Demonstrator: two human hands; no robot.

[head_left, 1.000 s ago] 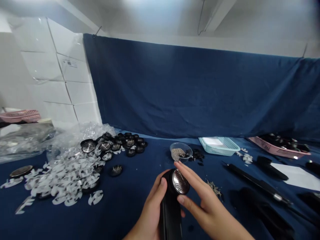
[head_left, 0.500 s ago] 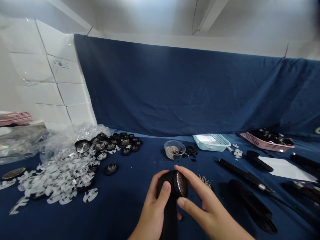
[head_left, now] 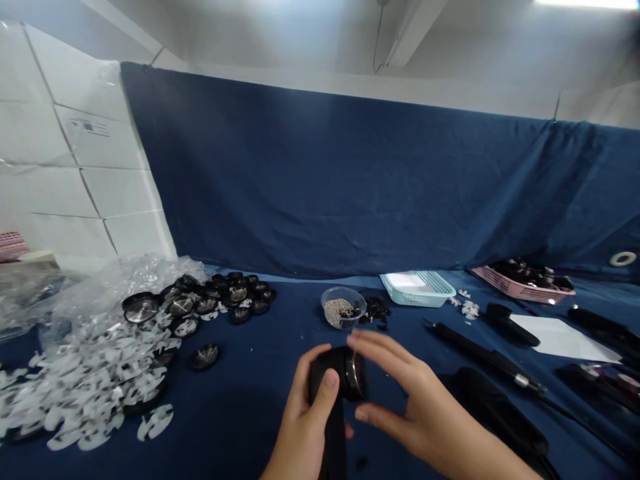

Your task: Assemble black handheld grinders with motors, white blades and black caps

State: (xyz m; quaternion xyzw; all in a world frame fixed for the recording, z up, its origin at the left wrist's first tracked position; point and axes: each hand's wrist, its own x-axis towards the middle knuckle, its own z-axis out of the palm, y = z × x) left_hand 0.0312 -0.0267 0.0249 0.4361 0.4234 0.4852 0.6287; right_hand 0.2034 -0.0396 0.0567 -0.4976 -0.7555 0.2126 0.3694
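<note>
My left hand (head_left: 313,407) is wrapped round a black handled device (head_left: 334,440), thumb lying across its neck. The device's round head (head_left: 356,375), with a ridged dark rim and a shiny face, points right. Around that head my right hand (head_left: 400,387) is spread, its fingertips at the upper edge and its thumb just below, apart from the rim. Beyond the hands stands a clear plastic bowl (head_left: 364,315) with small metal screws (head_left: 339,309) in it. Small black parts (head_left: 376,311) lie beside the bowl.
White plastic pieces (head_left: 90,393) and round black caps (head_left: 240,293) are heaped at left by clear plastic wrap (head_left: 135,280). At right are a turquoise basket (head_left: 425,297), a pink basket (head_left: 525,287), a corded black screwdriver (head_left: 480,350), black housings (head_left: 500,407) and white paper (head_left: 565,338).
My right hand has loosened round the device's head, its thumb now apart from the rim. The head has turned slightly, showing more of its ridged side. The camera view has swung to the right.
</note>
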